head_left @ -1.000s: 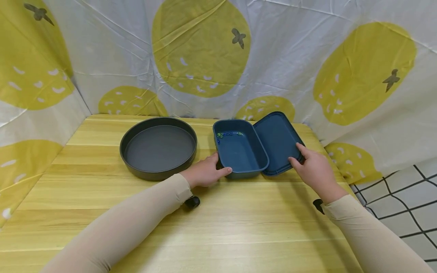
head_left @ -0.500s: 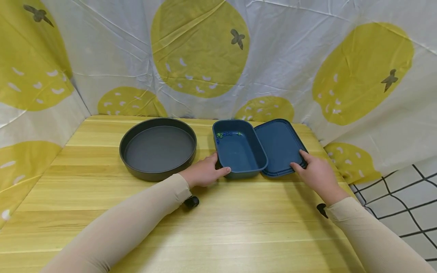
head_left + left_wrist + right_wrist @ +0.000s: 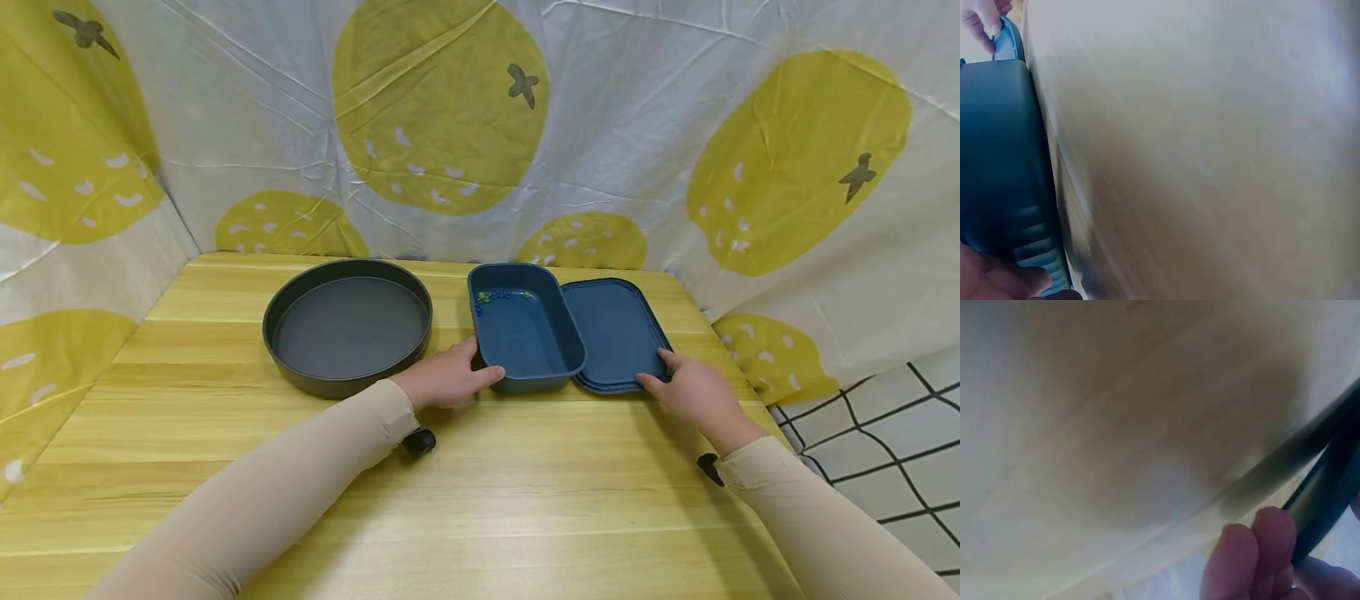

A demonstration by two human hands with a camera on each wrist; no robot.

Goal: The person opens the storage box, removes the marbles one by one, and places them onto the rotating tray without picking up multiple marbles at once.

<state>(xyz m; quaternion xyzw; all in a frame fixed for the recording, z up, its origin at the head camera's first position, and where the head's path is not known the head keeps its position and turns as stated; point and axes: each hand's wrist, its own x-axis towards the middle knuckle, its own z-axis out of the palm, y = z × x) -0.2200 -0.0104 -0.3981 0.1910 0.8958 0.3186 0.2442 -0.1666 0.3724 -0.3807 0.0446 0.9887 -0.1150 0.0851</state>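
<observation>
In the head view my left hand (image 3: 448, 374) holds the near-left corner of a dark blue rectangular food container (image 3: 532, 337), thumb at the front and fingers along the left wall. The container stands upright; small green and blue beads (image 3: 491, 296) lie along its far-left inside edge. My right hand (image 3: 697, 396) pinches the near-right corner of a matching blue lid (image 3: 615, 333) low over the table. The lid's left edge sits right at the container's right wall. In the right wrist view, fingertips (image 3: 1272, 528) rest against the lid rim (image 3: 1329, 494), raised at an angle above the table.
A round dark grey pan (image 3: 348, 325) stands left of my left hand. The wooden table (image 3: 480, 492) backs onto a lemon-print curtain (image 3: 622, 125). Past the table's right edge lies a white cloth with a black grid (image 3: 885, 450).
My right hand has lowered the lid from a steep tilt to nearly flat beside the container, moving slightly toward me. My left hand and the container have barely shifted.
</observation>
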